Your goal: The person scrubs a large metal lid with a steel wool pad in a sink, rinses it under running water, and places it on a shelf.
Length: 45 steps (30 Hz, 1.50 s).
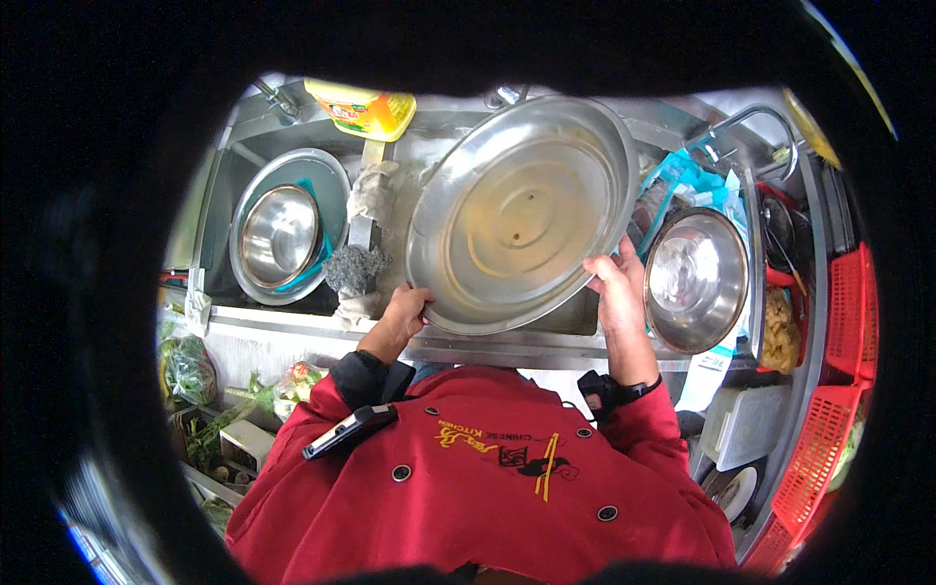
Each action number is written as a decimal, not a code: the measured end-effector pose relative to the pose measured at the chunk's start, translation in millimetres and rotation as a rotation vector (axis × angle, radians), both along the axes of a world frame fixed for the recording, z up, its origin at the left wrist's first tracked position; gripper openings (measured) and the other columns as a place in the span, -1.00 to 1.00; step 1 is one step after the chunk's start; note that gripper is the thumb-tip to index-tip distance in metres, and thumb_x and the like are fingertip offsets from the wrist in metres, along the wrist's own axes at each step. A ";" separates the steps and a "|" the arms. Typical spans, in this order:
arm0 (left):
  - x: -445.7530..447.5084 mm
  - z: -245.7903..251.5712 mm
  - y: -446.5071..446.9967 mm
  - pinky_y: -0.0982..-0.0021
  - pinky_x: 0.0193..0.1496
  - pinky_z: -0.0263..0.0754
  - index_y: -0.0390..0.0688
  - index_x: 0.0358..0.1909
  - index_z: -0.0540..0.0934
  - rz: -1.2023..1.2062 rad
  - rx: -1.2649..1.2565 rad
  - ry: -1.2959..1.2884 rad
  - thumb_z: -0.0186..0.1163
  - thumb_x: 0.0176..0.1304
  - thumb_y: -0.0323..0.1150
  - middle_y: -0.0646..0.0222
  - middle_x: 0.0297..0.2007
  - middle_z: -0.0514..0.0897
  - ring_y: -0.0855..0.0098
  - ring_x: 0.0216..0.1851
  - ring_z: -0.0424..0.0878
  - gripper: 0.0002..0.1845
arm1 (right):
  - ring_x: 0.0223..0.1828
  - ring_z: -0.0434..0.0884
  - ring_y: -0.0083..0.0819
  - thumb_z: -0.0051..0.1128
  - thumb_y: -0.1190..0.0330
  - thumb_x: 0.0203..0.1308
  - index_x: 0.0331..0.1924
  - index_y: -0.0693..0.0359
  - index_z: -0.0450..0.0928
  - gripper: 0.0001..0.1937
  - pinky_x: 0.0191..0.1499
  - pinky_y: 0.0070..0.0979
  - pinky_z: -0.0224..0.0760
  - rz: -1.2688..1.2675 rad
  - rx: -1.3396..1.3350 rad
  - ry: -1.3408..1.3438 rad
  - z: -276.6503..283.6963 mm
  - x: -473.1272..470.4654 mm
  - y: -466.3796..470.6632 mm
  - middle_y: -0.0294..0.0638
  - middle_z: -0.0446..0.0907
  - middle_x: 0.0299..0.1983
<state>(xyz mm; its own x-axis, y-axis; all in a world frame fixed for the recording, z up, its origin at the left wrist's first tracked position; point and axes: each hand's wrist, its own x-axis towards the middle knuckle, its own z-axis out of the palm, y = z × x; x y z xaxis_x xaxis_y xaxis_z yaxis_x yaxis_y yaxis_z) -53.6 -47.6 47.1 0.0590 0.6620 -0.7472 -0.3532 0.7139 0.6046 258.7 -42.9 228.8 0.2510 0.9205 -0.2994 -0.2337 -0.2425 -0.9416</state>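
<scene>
A large, shallow metal basin (526, 197) is tilted over the middle sink, with brownish liquid or staining and two dark specks on its bottom. My left hand (404, 311) grips its rim at the lower left. At the lower right, my right hand (616, 281) holds the same rim, thumb on top; the fingers beneath are partly hidden. A steel bowl (696, 278) stands close to the right of my right hand. On the divider left of the basin lie a grey wire scourer (356, 269) and a crumpled pale cloth (373, 194).
In the left sink, a steel bowl (279, 235) sits inside a wider metal basin (333, 175). A yellow plastic tub (365, 110) stands behind the divider. Taps (281, 102) rise at the back. Red plastic baskets (815, 453) line the right; bagged vegetables (189, 369) lie lower left.
</scene>
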 end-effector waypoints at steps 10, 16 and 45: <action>25.9 66.0 21.2 0.43 -0.77 0.23 -0.28 -0.39 0.43 0.050 -0.088 -0.009 0.15 0.03 -0.58 0.35 -0.57 0.43 0.44 -0.71 0.35 -0.89 | -0.32 0.61 -0.34 0.04 0.38 -0.07 -0.10 0.33 0.41 -0.62 -0.37 -0.42 0.51 -0.130 -0.114 0.164 -31.3 52.1 -6.4 -0.12 0.55 -0.24; 9.2 62.9 49.0 0.46 -0.72 0.32 -0.26 -0.41 0.48 0.013 -0.049 -0.099 0.17 0.03 -0.55 0.40 -0.57 0.46 0.44 -0.68 0.39 -0.92 | -0.54 0.45 -0.53 0.06 0.39 -0.10 -0.43 0.15 0.41 -0.89 -0.56 -0.57 0.34 -0.213 -0.062 0.317 -83.5 52.6 14.3 -0.36 0.44 -0.47; 19.4 77.2 103.7 0.44 -0.80 0.31 -0.32 -0.03 0.36 0.068 0.130 0.131 0.10 -0.04 -0.58 0.21 -0.37 0.56 0.37 -0.61 0.49 -0.56 | 0.48 -0.20 -0.06 0.05 0.30 0.13 0.38 0.28 -0.03 -0.25 0.42 -0.06 -0.14 0.881 0.036 -1.724 -49.8 -21.0 308.8 -0.05 -0.16 0.46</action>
